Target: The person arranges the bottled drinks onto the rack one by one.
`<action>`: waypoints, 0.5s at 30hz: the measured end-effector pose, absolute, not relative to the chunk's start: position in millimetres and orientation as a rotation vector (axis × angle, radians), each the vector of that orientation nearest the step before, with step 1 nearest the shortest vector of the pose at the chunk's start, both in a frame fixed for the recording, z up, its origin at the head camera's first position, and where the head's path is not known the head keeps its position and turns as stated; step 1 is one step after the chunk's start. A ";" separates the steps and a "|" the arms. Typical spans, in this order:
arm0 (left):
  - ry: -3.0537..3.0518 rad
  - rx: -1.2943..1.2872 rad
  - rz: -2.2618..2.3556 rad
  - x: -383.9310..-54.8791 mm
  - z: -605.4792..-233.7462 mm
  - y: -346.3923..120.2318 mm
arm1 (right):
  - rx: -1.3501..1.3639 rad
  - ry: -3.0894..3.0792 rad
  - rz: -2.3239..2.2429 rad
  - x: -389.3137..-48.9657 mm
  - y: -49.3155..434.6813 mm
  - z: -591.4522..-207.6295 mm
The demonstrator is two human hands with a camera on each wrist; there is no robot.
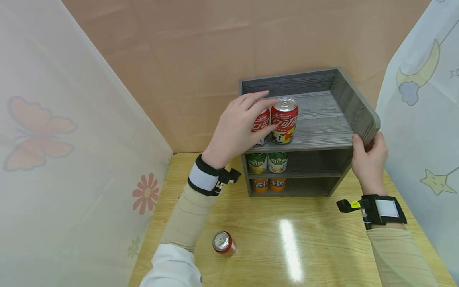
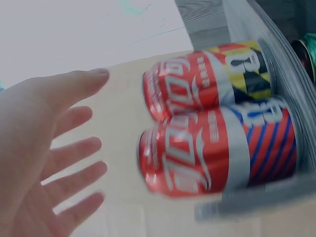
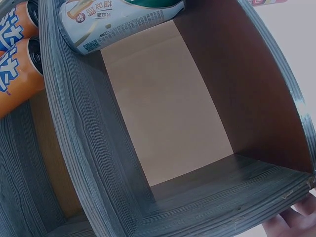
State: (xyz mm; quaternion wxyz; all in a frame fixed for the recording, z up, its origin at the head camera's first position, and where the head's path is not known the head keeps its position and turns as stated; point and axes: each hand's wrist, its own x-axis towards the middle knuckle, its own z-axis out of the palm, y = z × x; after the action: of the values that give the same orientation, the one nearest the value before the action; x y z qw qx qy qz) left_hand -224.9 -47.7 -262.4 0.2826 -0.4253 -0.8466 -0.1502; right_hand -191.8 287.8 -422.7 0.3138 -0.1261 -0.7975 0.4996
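Two red Coca-Cola cans stand side by side on the top board of a grey wooden shelf (image 1: 322,115). One can (image 1: 284,123) shows almost whole in the head view; my left hand (image 1: 238,123) partly covers the other can (image 1: 262,126). In the left wrist view, that hand (image 2: 44,133) is spread, with a gap between its fingers and both cans (image 2: 207,81). At the shelf's right front corner, my right hand (image 1: 371,159) grips the side panel between thumb and fingers. Only a few of its fingers (image 3: 296,217) appear in the right wrist view.
Green-and-white cans (image 1: 277,161) stand on the middle level, and orange cans (image 1: 277,184) on the bottom one, all at the left. Another red-sided can (image 1: 224,243) stands on the wooden table (image 1: 258,223) in front. Patterned sheets (image 1: 89,179) hang at both sides.
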 end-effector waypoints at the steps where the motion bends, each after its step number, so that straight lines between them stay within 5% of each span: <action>1: -2.233 -1.141 -0.445 -222.4 -264.0 -53.4 | -0.337 -2.107 1.315 -191.5 287.5 -422.7; 15: -2.139 -1.149 -0.652 -188.8 -315.6 -107.3 | -0.327 -2.101 1.300 -189.8 283.8 -418.7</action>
State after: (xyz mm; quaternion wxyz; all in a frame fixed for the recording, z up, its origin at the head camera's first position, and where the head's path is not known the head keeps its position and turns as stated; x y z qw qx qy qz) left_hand -188.8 -107.3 -315.6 0.3085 -0.4347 -0.8093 -0.2467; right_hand -189.8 283.8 -418.7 0.3188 -0.1244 -0.7990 0.4944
